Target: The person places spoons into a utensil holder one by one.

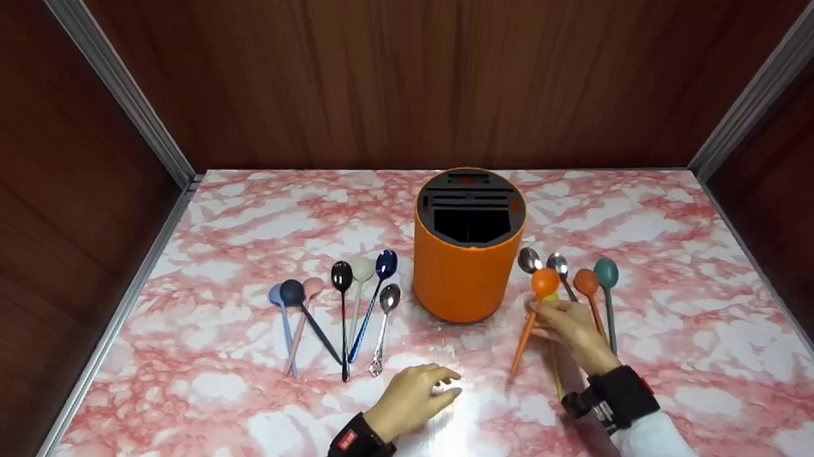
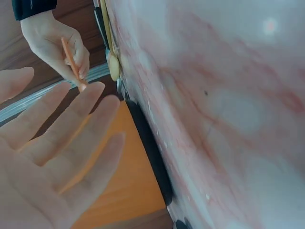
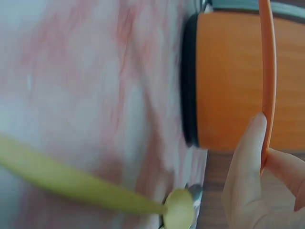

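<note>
Head view: right hand [image 1: 574,331] pinches orange spoon [image 1: 545,282]; left hand [image 1: 410,400] hovers.

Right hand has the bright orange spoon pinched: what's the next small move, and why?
Probably carry the bright orange, round-bowled spoon leftward, over the orange cylindrical holder: the bare right hand pinches its handle clear of the pink-and-white marbled table, and the holder's black front compartment looks open.

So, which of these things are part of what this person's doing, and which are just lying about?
Part of the work:
Orange spoon, pinched in the right grip
Orange holder, probably: it stands close by, with openings on top

Just lying there at this moment:
Yellow spoon, teal spoon, terracotta spoon and two silver spoons on the right
Seven spoons on the left
</note>
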### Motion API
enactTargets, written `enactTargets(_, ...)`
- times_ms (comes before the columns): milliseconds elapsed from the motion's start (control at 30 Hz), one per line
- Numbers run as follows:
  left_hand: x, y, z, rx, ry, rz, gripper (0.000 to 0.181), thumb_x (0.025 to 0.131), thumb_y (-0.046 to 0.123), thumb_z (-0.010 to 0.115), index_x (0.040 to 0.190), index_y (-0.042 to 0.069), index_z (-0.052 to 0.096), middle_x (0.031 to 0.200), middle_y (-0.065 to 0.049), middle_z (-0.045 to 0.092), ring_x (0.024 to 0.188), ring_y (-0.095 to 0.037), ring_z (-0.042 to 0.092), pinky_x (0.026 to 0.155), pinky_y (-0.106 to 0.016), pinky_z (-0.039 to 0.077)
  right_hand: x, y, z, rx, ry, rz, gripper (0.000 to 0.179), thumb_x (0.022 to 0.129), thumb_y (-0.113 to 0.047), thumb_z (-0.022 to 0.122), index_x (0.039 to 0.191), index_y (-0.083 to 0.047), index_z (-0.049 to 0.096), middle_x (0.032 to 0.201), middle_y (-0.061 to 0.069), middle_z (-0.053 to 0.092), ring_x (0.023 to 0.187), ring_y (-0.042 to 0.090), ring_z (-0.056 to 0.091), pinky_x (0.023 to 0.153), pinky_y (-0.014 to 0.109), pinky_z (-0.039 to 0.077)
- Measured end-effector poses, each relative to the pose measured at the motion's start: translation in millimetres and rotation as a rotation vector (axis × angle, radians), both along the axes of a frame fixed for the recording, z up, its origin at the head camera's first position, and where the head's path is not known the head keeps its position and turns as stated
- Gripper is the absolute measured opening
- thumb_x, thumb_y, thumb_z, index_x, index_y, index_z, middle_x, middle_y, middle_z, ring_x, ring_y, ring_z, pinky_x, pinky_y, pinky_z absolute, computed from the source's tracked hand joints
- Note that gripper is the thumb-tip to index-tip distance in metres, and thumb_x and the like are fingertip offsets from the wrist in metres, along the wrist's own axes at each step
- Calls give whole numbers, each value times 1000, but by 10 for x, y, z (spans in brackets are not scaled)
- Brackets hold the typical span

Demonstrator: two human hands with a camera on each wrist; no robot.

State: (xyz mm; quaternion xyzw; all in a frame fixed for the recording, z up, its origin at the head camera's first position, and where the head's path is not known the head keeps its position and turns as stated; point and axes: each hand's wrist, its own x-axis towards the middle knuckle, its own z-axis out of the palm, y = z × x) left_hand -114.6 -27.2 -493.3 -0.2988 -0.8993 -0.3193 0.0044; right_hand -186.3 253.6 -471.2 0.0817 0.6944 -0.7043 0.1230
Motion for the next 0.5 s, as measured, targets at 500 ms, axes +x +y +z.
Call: enactTargets(500,-149,218,-40,441,-544,36,28,92,7,62,114,-11,64,88,-25,70,62,-15,61,55,-19,55,319,-308,-2,-162,-9,-46,11,100,-5,51,97,-4,61,83,0,70,75,9,70,78,25,61)
